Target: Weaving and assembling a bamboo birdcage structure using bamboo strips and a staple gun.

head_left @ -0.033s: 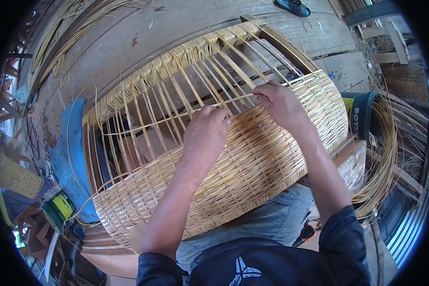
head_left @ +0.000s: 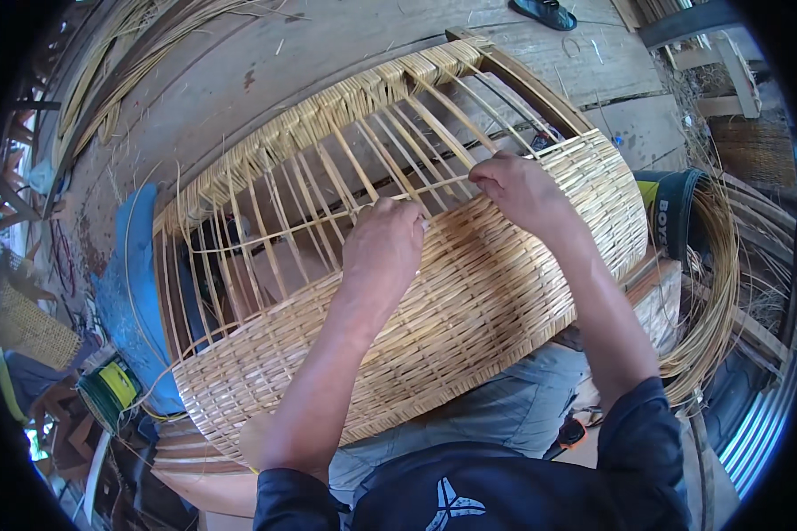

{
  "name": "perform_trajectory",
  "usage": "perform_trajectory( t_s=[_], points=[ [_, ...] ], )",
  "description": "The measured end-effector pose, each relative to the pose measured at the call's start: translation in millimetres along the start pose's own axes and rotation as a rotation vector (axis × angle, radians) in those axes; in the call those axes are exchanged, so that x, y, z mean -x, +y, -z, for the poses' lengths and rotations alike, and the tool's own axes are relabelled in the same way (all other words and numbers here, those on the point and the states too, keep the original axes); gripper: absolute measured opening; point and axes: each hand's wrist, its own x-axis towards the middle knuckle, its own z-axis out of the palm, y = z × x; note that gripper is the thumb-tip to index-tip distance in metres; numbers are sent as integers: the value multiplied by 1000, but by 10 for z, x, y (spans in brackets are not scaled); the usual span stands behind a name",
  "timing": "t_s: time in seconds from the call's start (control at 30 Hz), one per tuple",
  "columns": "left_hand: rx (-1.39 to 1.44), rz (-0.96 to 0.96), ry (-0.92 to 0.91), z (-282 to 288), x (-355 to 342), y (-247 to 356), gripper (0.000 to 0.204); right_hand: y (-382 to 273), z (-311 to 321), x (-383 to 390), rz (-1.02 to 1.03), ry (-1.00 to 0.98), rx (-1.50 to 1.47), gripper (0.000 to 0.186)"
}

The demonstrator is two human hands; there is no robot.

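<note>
Across my lap lies a curved panel of woven rattan (head_left: 478, 310), set in a wooden frame (head_left: 540, 93). Bare stakes (head_left: 443, 133) run from its upper edge to a far rail wrapped in cane (head_left: 336, 104). A thin rattan strand (head_left: 283, 233) crosses the stakes from the left toward both hands. My left hand (head_left: 383, 239), closed, grips the strand at the weave's upper edge near the middle. Farther right, my right hand (head_left: 522, 193) pinches the same strand by the last woven row. Its fingertips are partly hidden behind the knuckles.
A coil of cane (head_left: 724, 292) hangs by a dark bucket (head_left: 673, 212) on the right. Blue plastic sheeting (head_left: 131, 265) and a green bucket (head_left: 108, 389) stand left. Cane strips (head_left: 119, 66) and a sandal (head_left: 545, 12) lie on the floorboards. An orange tape measure (head_left: 572, 433) sits beside my leg.
My right hand has shifted very slightly left, and its forearm has swung a little outward. The left hand has barely moved.
</note>
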Motion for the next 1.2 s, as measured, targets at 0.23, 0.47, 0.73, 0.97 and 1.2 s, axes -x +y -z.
perform_trajectory(
  t_s=[0.23,0.47,0.73,0.97,1.2],
  points=[
    [46,209,-295,58,-250,10,26,18,43,-426,-76,-487,303,20],
    [60,230,-659,89,-563,-160,28,95,168,-492,-46,-684,60,24],
    [119,180,-238,67,-251,-24,23,188,179,-370,-54,-496,-7,27],
    [-18,15,-239,9,-287,108,21,170,228,-269,122,-475,138,21],
    [-52,-62,-285,8,-342,114,21,154,126,-191,121,-345,190,20]
  ],
)
